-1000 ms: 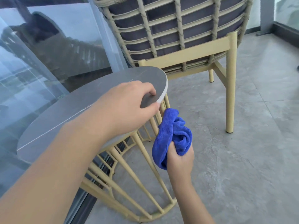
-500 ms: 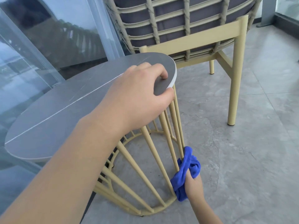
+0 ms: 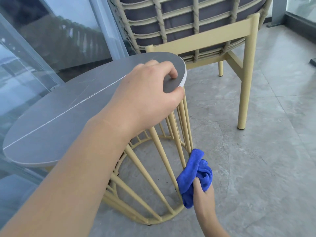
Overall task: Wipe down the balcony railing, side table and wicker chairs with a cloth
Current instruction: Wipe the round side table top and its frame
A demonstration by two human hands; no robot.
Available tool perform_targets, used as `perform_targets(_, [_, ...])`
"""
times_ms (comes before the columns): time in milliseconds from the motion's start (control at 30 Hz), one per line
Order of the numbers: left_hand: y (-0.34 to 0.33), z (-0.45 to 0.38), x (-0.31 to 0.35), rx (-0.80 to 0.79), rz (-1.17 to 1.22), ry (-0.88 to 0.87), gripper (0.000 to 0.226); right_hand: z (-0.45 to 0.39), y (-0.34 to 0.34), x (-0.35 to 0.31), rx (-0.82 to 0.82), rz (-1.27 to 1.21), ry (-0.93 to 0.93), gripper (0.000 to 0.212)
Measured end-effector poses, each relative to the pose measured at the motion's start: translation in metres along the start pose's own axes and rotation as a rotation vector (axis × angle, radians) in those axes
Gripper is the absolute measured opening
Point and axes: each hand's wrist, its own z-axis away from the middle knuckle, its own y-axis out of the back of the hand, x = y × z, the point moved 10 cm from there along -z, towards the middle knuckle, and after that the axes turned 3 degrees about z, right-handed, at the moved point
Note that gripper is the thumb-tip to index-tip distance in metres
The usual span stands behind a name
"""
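The round side table (image 3: 56,120) has a grey top and a cage of yellow metal bars underneath. My left hand (image 3: 147,93) grips the top's near right edge, fingers over the top and thumb against the rim. My right hand (image 3: 203,195) is down low, closed on a bunched blue cloth (image 3: 195,177). The cloth presses against the lower part of the table's right-hand bars, just above the base ring. Behind the table stands a wicker chair (image 3: 188,28) with yellow legs and a grey cushion.
A glass balcony panel (image 3: 42,48) with a pale frame runs along the left, close behind the table. Grey floor tiles (image 3: 265,168) spread out to the right. A dark post and more glass stand at the far right corner (image 3: 280,11).
My right hand has carried the cloth down the table's bars from near the top to just above the base ring. My left hand has kept its hold on the tabletop edge.
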Motion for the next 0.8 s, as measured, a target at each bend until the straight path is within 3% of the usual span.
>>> perform_targets(233, [0.006,0.005,0.002,-0.098,0.037,0.034,0.026,0.04,-0.016,-0.093,0.131,-0.251,0.241,0.042])
perform_targets(333, [0.014,0.011,-0.007,-0.109,0.126,0.076,0.018,0.057,-0.025,-0.149,0.048,-0.282,0.371,0.029])
perform_targets(400, [0.016,0.017,-0.013,-0.126,0.112,0.089,0.021,0.065,-0.031,-0.183,-0.016,-0.289,0.469,0.035])
perform_targets(500, [0.02,0.024,-0.024,-0.151,0.038,0.124,0.03,0.075,-0.034,-0.221,-0.015,-0.261,0.581,0.05])
perform_targets(600, [0.023,0.026,-0.034,-0.198,-0.021,0.181,0.039,0.086,-0.035,-0.246,0.016,-0.28,0.636,0.034])
perform_targets(800, [0.027,0.043,-0.055,-0.46,0.005,0.346,0.082,0.086,-0.036,-0.249,0.085,-0.232,0.688,0.038])
